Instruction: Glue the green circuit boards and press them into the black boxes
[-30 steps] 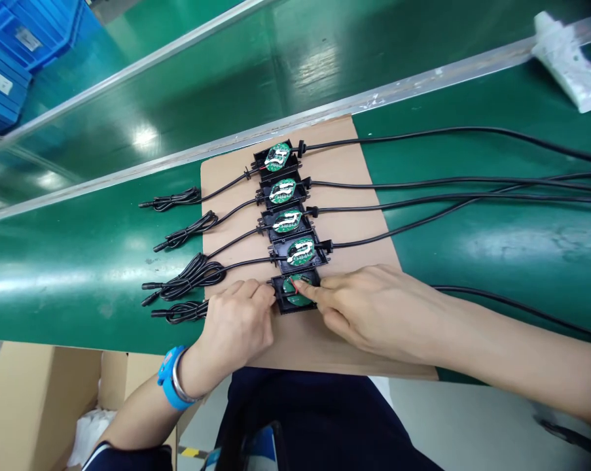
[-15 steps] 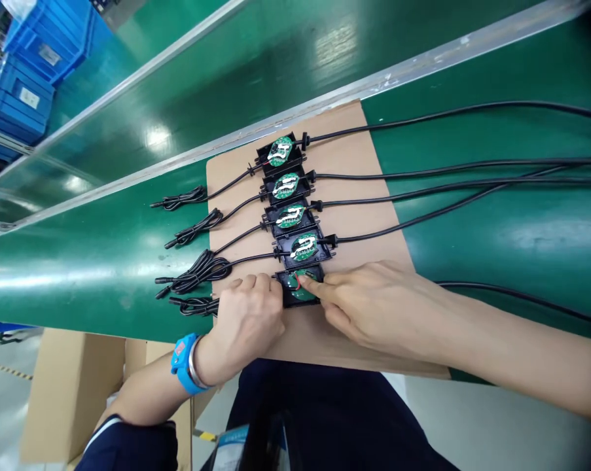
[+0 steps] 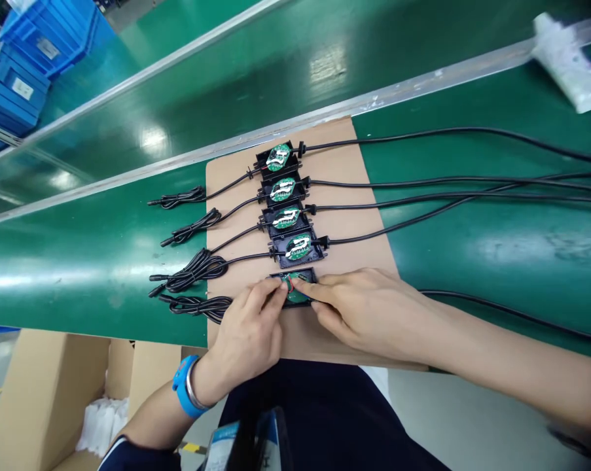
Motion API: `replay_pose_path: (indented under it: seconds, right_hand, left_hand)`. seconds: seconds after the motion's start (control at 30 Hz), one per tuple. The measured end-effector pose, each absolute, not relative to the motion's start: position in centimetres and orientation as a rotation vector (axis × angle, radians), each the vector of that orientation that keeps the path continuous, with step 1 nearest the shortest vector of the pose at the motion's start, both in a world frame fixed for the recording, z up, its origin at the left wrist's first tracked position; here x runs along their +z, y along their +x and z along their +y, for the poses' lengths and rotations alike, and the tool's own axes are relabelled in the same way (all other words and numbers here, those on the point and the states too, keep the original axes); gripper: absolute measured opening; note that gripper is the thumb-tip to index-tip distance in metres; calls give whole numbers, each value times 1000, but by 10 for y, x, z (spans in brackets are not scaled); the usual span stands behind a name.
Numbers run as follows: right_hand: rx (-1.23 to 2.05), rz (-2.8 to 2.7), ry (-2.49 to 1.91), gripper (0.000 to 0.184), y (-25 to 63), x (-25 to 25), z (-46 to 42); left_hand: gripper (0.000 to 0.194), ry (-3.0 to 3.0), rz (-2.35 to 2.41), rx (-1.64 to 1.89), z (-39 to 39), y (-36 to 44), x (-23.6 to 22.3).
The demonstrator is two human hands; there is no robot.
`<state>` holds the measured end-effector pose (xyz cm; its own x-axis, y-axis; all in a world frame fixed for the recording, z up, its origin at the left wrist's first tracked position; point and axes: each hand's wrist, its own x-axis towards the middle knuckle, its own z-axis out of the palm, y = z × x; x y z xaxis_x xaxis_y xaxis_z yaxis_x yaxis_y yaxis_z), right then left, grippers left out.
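A black plastic case [image 3: 309,275] with a green circuit board [image 3: 298,297] lies nearest me on the cardboard sheet. A short red wire [image 3: 290,284] crosses its board. My left hand [image 3: 253,324] is closed, thumb and index finger pinched at the wire's left end. From the other side, my right hand [image 3: 351,304] rests its index fingertip on the board beside the wire, with the thumb against the case's near right side. Hands partly hide this case. Beyond it, several similar cases [image 3: 295,250] stand in a row, their boards marked with white paste and cables at both ends.
Cardboard [image 3: 347,163] lies under the cases on a green bench [image 3: 472,255]. Bundled black cables [image 3: 197,271] lie left; long cables [image 3: 423,226] run right. Blue bins [image 3: 54,39] stand far left, an open carton [image 3: 44,392] below. A blurred white object [image 3: 573,65] is at upper right.
My left fingers have moved from the case's left end onto the board by the red wire. The nearest case now sits slightly apart from the row. A white object has appeared at upper right.
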<state>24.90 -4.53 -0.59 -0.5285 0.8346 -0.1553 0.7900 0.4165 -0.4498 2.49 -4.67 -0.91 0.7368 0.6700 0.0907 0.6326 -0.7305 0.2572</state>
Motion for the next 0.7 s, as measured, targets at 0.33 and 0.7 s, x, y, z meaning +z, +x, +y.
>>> replay_pose_path:
  seconds: [0.33, 0.7]
  right_hand:
    - [949, -2443, -1560, 12, 269, 12, -51]
    - [1515, -2300, -1469, 29, 269, 12, -42]
  left_hand:
    - [30, 2892, 677, 160, -25, 27, -16]
    - [31, 2837, 592, 231, -21, 21, -13]
